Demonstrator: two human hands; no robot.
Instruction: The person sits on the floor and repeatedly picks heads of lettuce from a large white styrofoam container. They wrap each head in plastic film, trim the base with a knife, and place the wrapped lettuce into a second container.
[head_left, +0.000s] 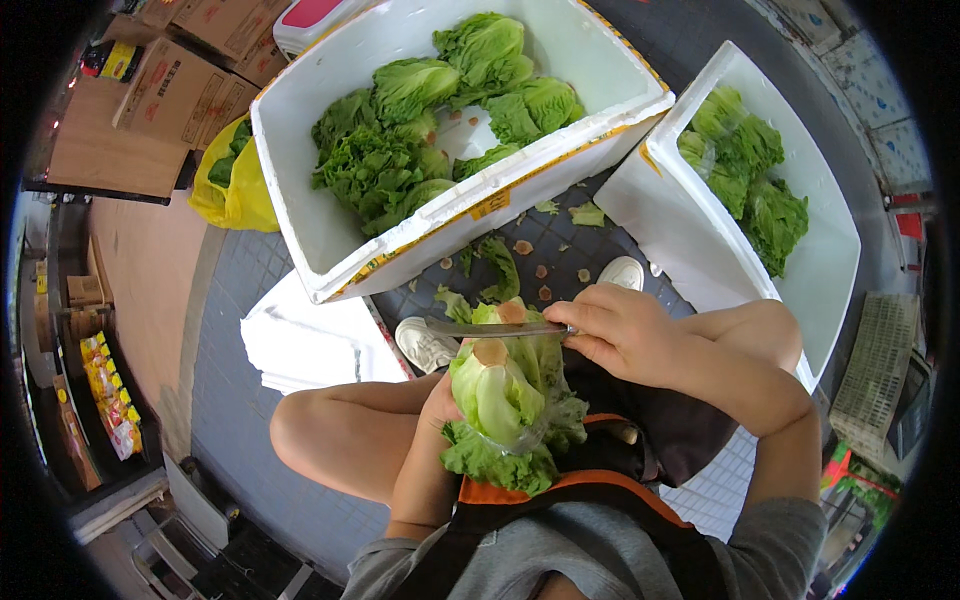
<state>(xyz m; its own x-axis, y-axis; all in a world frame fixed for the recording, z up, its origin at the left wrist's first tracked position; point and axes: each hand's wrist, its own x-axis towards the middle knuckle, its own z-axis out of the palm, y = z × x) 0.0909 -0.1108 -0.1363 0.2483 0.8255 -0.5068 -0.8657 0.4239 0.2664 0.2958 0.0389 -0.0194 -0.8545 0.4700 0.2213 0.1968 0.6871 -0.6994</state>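
Observation:
Over my lap I hold a bundle of green lettuce (499, 397), its stem ends pointing away from me. My left hand (444, 397) grips it from the left side, with most of its fingers hidden beneath the leaves. Clear plastic film seems to wrap the leafy end. My right hand (619, 330) pinches the handle of a knife (480, 329). The blade lies level across the bundle, between two brownish stem ends. Whether it is cutting or only resting there I cannot tell.
A large white foam box (465, 214) with several lettuces (412, 86) stands ahead. Another foam box (675, 217) holding lettuce is at right. Stem slices (523, 247) and leaf scraps (501, 270) litter the tiled floor. At left are a yellow bag (232, 187) and cardboard boxes (176, 94).

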